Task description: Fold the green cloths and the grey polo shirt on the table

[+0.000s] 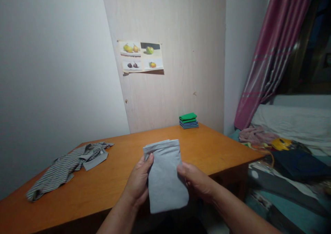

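Note:
Both hands hold a folded light grey cloth [167, 179], upright at the table's front edge. Its lower part hangs below the edge. My left hand [138, 180] grips the left side, thumb on the front face and fingers mostly hidden behind. On the right side my right hand [195, 179] pinches the cloth's edge, its fingers partly behind it. Whether the cloth is a garment I cannot tell. On the wooden table [124, 165] to the left lies a crumpled black-and-white striped shirt [64, 165] with a pale grey collar-like piece.
A small stack of folded green and blue striped cloths [188, 121] sits at the table's far right corner. Fruit pictures [141, 57] hang on the wall behind. To the right, a bed [292, 120] carries loose clothes and bedding, beside a pink curtain [266, 61].

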A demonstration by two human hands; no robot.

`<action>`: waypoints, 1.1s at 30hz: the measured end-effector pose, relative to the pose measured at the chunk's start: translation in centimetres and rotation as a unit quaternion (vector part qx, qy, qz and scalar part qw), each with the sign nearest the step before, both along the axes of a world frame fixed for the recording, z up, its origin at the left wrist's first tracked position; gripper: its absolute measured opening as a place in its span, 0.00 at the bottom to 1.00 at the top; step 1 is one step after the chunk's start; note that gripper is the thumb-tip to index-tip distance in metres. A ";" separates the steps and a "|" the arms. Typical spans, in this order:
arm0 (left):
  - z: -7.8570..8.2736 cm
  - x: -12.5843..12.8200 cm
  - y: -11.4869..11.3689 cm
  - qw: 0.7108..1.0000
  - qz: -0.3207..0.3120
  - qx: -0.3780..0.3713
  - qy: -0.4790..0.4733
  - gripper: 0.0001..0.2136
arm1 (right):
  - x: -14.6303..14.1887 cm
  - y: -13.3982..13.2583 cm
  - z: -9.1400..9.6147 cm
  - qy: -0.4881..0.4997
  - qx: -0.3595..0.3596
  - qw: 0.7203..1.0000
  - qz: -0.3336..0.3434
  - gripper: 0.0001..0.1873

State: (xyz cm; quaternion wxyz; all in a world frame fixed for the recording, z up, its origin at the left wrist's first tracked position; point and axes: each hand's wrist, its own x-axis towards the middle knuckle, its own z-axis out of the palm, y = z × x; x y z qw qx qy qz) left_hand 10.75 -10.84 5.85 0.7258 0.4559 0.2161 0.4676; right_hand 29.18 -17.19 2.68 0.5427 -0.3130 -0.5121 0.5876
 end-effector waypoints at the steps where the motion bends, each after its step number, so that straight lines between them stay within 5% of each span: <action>1: 0.0 0.0 0.1 1.000 0.009 -0.002 -0.004 0.23 | -0.1 -0.2 -0.4 -0.004 0.002 1.000 0.015 0.34; 16: -0.5 -0.4 1.4 0.999 0.026 -0.023 -0.025 0.21 | -0.6 -0.6 -1.8 -0.079 0.083 0.993 -0.041 0.24; 22: -0.5 -0.4 1.0 0.999 0.014 -0.021 -0.039 0.22 | -0.3 -0.2 -1.4 -0.046 0.057 0.997 -0.011 0.27; 28: -0.6 -0.1 0.2 0.999 0.002 -0.011 -0.042 0.21 | -0.7 0.1 -1.2 -0.078 0.120 0.987 -0.076 0.25; 33: -0.8 -0.2 0.0 0.999 -0.005 -0.024 -0.048 0.22 | -0.5 0.1 -1.2 -0.057 0.099 0.993 -0.035 0.26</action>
